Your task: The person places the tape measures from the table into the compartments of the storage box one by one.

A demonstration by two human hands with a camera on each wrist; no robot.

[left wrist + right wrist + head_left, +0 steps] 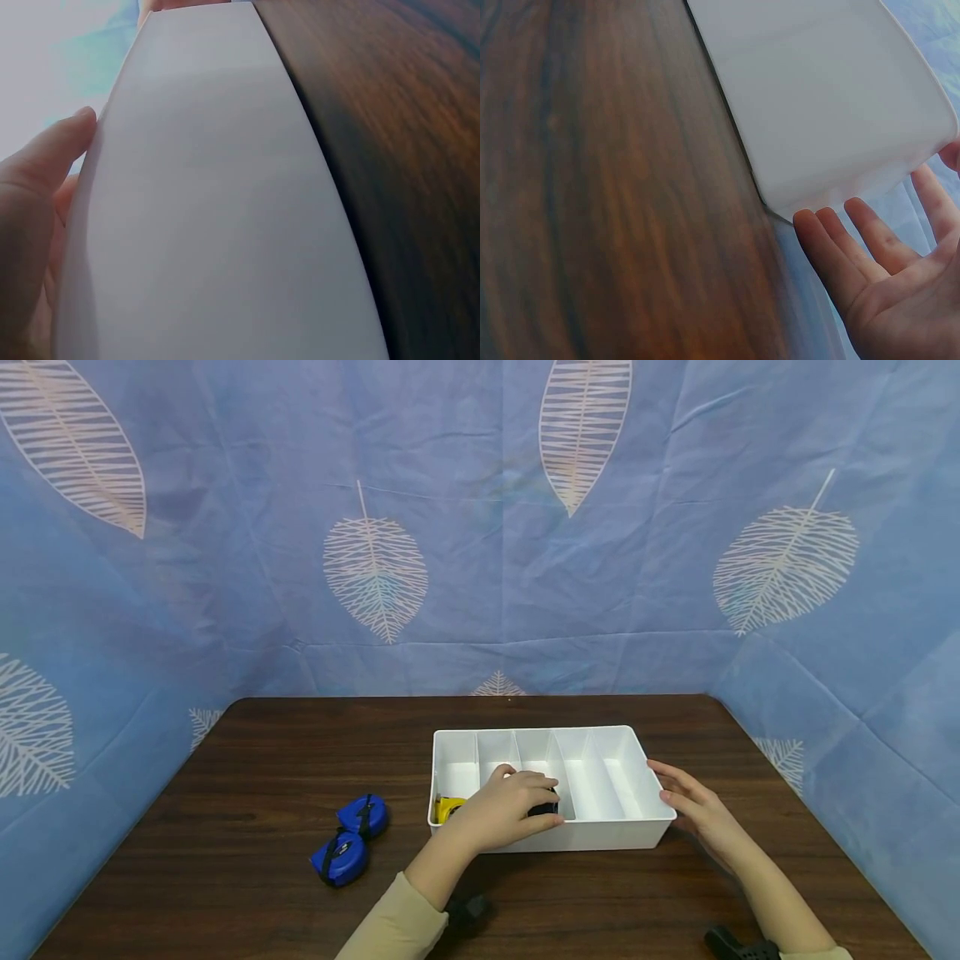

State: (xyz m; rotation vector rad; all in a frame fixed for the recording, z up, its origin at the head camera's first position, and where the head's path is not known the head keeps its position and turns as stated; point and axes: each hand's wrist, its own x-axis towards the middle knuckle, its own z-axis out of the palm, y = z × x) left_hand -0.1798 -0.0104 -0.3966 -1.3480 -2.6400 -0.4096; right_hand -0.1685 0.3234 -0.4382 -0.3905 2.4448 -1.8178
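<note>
A white divided tray stands on the table. My left hand reaches over its near wall, fingers curled over a black object in a middle compartment; the hand hides most of that object, and its kind I cannot tell. In the left wrist view, the thumb shows beside the tray's long outer wall. At the tray's right end is my right hand, its extended fingers spread along the end wall. Inside the leftmost compartment lies a yellow tape measure, partly covered by the left hand.
Two blue tape measures with black straps lie together on the dark wooden table, left of the tray. Blue cloth with a pale leaf pattern hangs behind the table and at both sides.
</note>
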